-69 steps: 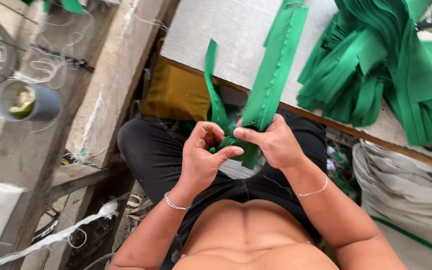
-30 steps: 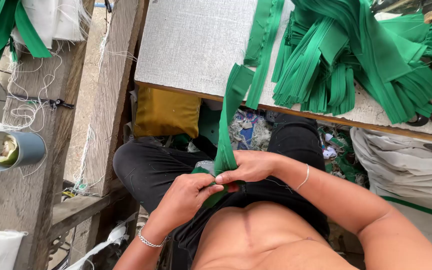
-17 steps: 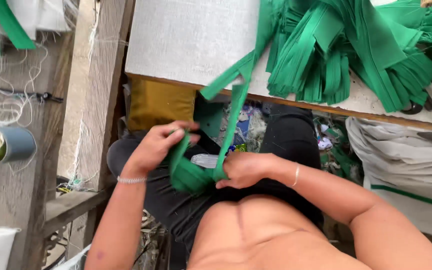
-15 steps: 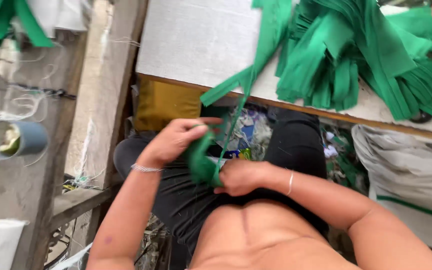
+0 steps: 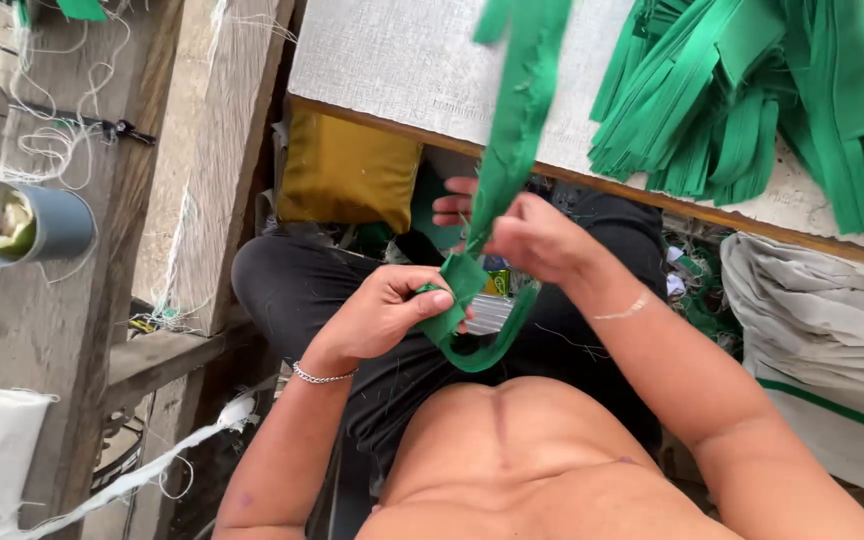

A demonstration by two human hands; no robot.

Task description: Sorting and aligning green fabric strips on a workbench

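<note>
Left hand [image 5: 382, 310] now pinches the folded end of the green strap [image 5: 512, 150]; right hand [image 5: 527, 235] grips it higher, having slid up. Loop's formed w/ slack hanging over the lap. Strap pile [image 5: 752, 100] on table [image 5: 402, 60].

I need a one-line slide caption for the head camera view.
Left hand and right hand loop a green fabric strip beside a pile of green strips.

a sewing workshop: green strap piles [image 5: 752, 110] on a worktable [image 5: 392, 60], loose threads [image 5: 42, 150].
</note>
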